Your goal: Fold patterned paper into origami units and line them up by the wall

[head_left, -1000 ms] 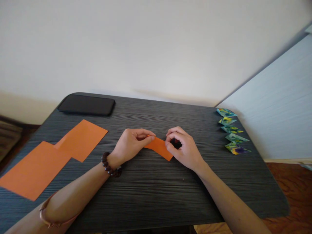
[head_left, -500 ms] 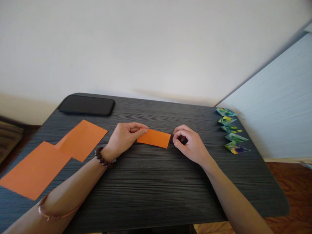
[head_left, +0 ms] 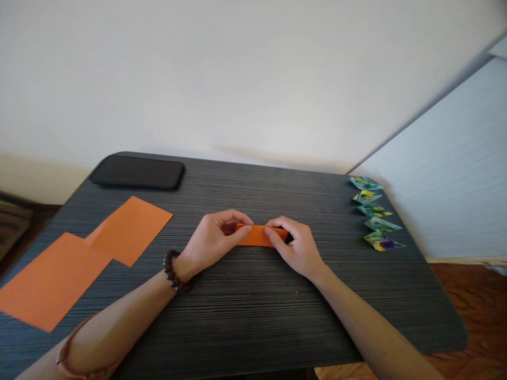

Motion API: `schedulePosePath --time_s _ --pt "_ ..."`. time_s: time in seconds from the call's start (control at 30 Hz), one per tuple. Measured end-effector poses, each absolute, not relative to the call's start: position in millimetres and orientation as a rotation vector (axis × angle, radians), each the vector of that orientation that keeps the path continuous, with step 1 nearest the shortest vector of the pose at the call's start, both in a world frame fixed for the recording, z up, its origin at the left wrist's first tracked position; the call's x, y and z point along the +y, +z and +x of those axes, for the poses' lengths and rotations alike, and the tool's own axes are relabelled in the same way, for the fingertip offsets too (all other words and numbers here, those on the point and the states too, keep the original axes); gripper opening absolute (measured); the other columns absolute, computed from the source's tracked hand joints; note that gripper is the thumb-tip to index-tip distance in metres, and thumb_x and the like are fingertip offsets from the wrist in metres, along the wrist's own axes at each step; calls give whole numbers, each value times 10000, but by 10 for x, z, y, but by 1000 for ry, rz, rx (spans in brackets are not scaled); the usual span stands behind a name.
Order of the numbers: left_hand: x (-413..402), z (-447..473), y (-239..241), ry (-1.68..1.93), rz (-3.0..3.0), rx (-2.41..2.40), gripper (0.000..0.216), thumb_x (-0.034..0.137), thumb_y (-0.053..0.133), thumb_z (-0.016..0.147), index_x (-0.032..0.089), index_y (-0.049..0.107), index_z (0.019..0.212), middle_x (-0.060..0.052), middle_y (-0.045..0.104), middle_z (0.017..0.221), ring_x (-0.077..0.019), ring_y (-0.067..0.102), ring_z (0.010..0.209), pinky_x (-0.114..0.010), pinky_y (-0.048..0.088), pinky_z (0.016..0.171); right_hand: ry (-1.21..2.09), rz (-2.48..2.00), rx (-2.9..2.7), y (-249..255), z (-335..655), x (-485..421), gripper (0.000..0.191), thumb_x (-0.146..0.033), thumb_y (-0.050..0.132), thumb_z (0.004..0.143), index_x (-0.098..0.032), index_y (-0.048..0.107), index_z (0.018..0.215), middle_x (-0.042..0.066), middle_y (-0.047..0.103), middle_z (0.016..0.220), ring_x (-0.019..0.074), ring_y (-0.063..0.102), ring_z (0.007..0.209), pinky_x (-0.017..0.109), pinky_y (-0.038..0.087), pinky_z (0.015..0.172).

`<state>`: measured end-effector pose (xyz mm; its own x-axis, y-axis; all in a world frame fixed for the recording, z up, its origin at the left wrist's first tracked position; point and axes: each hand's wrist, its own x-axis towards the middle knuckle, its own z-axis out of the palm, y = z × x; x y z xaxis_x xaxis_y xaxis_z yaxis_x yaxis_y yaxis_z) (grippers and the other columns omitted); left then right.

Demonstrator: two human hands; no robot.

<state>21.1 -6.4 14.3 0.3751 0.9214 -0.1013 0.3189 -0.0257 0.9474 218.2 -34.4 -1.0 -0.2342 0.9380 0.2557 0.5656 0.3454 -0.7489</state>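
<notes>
A small folded orange paper strip (head_left: 258, 235) lies on the dark striped table (head_left: 253, 311) at its middle. My left hand (head_left: 214, 240) pinches the strip's left end between thumb and fingers. My right hand (head_left: 295, 244) presses and pinches the right end, fingers curled over it. The strip looks narrow, folded lengthwise. A dark bead bracelet (head_left: 174, 272) sits on my left wrist.
Two flat orange sheets (head_left: 130, 228) (head_left: 51, 279) overlap at the table's left. A black phone (head_left: 137, 172) lies at the back left. Several folded patterned paper pieces (head_left: 376, 212) line the right edge. A pale wall stands behind, a light blue surface to the right.
Half a second ago the orange paper lay wider and flat with my right hand off it. Now both hands have closed in and the paper is folded into a narrower strip.
</notes>
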Motion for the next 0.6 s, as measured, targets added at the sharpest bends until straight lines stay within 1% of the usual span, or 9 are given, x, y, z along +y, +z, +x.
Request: schedulePosePath --time_s 0.1,0.23,0.4,0.5,0.6 --pt "-86 227 164 701 1629 1113 190 318 596 775 165 613 885 -17 685 843 -139 639 720 -224 516 650 610 -1263 -1965 -8 2171 -360 101 -231 514 856 -204 609 835 10 656 778 133 596 707 275 460 682" --pt "-106 231 157 710 1716 1095 167 292 576 786 176 635 891 -24 689 907 -155 645 812 -246 511 732 512 -1154 -2038 -5 2173 -370 93 -199 514 850 -212 605 861 21 665 832 141 600 754 293 467 720" --pt "-140 237 138 723 1839 1146 163 279 545 799 193 676 844 -6 710 839 -146 643 754 -238 494 708 439 -1128 -2075 17 2172 -375 106 -187 514 844 -218 613 859 24 670 856 140 606 771 294 471 734" --pt "-144 237 149 735 1900 1189 182 274 535 799 205 696 847 6 719 828 -141 643 728 -232 488 693 415 -1136 -2086 37 2194 -376 112 -192 510 842 -220 619 852 21 676 850 140 611 768 295 467 729" --pt "-138 236 162 771 1961 1214 175 260 546 789 208 707 834 6 725 835 -148 651 750 -242 491 728 385 -1139 -2089 48 2223 -373 108 -190 515 837 -220 618 840 17 682 844 137 614 756 295 462 729"
